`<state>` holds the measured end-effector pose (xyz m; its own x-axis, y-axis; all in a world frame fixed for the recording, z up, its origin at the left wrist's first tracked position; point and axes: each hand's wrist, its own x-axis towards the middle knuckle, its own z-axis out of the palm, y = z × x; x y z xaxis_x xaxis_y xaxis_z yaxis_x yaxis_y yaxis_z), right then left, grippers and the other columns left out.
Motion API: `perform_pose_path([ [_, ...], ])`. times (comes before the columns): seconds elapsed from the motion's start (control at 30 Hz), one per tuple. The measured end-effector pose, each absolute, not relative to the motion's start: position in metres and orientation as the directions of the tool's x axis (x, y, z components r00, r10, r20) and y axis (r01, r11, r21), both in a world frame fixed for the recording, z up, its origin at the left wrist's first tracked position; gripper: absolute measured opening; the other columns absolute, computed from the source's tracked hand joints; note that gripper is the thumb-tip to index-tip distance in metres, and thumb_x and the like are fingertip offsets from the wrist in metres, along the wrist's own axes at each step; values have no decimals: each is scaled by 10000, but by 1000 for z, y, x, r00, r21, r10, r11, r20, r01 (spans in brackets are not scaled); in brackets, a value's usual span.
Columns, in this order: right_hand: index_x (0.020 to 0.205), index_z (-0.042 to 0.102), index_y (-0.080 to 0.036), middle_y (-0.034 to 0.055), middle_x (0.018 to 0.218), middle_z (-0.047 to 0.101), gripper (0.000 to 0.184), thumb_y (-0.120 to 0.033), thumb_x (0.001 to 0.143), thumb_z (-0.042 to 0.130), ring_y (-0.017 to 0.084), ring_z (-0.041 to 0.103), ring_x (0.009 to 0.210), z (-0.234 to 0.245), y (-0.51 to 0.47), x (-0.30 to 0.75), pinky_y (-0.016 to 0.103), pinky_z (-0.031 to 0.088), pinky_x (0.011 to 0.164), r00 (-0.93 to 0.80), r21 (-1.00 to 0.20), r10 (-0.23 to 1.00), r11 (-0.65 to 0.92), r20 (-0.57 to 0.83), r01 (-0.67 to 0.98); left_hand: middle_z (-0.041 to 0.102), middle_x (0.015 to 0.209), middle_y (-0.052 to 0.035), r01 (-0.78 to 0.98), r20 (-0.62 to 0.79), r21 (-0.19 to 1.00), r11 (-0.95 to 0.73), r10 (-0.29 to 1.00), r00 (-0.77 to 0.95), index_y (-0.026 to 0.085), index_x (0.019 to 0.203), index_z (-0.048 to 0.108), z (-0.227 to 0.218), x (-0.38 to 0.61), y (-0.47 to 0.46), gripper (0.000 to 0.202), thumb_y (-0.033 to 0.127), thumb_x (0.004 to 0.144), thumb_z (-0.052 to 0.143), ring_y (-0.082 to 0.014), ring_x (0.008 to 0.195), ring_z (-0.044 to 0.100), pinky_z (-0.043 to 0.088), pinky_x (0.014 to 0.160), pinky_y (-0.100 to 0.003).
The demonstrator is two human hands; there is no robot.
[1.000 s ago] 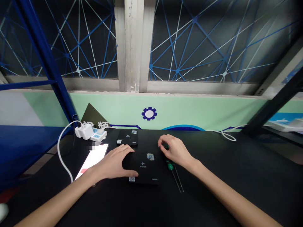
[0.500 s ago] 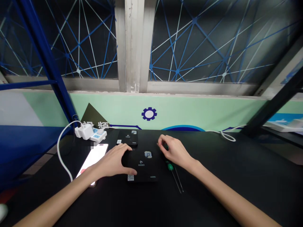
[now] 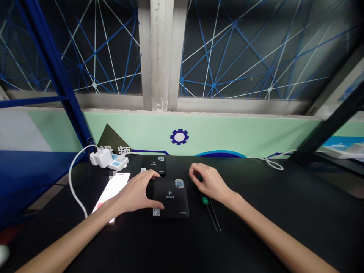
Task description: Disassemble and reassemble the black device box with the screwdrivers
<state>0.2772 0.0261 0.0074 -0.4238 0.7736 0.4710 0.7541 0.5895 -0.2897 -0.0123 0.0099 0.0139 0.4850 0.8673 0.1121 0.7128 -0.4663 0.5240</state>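
Now | left hand [image 3: 135, 194] holds near box [image 3: 173, 199] | boxes [image 3: 154, 165] 2 | screwdrivers [image 3: 205, 201] 2

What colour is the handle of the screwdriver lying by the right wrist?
Green; the screwdriver handle shows clearly in the head view, beside the right hand.

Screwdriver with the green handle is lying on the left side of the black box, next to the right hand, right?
Not quite. The head view shows the green-handled screwdriver lying on the right side of the black box, next to the right hand. The thing on the box's left side is the lit phone.
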Motion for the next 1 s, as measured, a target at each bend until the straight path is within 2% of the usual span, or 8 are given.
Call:
perform_pose_path([
  [0.23,822,449,-234,1,765,627,139,-216,925,539,161,563,639,5,26,278,269,396,590,-373,-381,789,577,488,723,595,1252,-59,658,245,527,-538,837,488,281,1223,541,16,-11,10,715,510,620,849,-328,1125,570,468,878,-429],
  [0.3,846,464,-231,3,761,628,120,-243,939,539,158,566,638,6,25,276,272,413,598,-350,-450,791,584,502,675,590,1251,-50,642,291,517,-567,821,491,282,1226,529,17,-11,9,691,453,642,855,-311,1130,569,471,887,-417],
  [0.37,946,525,-220,16,791,650,68,-282,970,509,157,582,666,9,23,274,272,442,621,-340,-558,801,591,492,583,582,1269,-44,626,335,499,-599,800,498,285,1245,510,18,-11,8,686,408,665,855,-299,1151,564,469,914,-411],
  [0.43,1105,572,-208,38,865,683,193,-344,979,516,154,594,705,13,20,270,265,465,630,-361,-671,819,572,445,472,576,1291,-41,607,374,480,-633,774,511,290,1263,493,17,-11,7,693,384,679,855,-295,1176,557,467,942,-410],
  [0.5,1165,617,-198,36,864,684,308,-396,929,606,144,576,679,16,17,266,250,456,589,-400,-729,830,542,388,417,571,1308,-43,592,402,460,-662,750,526,293,1279,477,15,-11,8,700,372,693,853,-294,1199,550,463,968,-412],
  [0.63,1087,704,-170,-29,637,571,333,-418,866,690,104,443,525,13,16,261,236,378,503,-402,-746,844,515,355,422,570,1320,-57,584,430,424,-692,721,543,288,1297,459,14,-11,8,678,373,736,829,-298,1219,542,462,991,-428],
  [0.83,1082,708,-152,-50,572,502,353,-431,866,690,102,412,504,4,17,261,254,400,530,-365,-776,844,518,393,361,576,1317,-89,576,438,418,-703,711,550,272,1328,459,18,-11,4,430,373,929,586,-293,1186,567,480,965,-447],
  [1.0,1090,710,-153,-20,617,571,355,-425,864,696,110,473,522,6,14,259,262,440,545,-354,-767,831,542,429,343,624,1192,-55,549,420,595,-587,809,411,281,1272,522,21,-7,1,336,408,960,525,-240,1025,607,500,897,-399],
])
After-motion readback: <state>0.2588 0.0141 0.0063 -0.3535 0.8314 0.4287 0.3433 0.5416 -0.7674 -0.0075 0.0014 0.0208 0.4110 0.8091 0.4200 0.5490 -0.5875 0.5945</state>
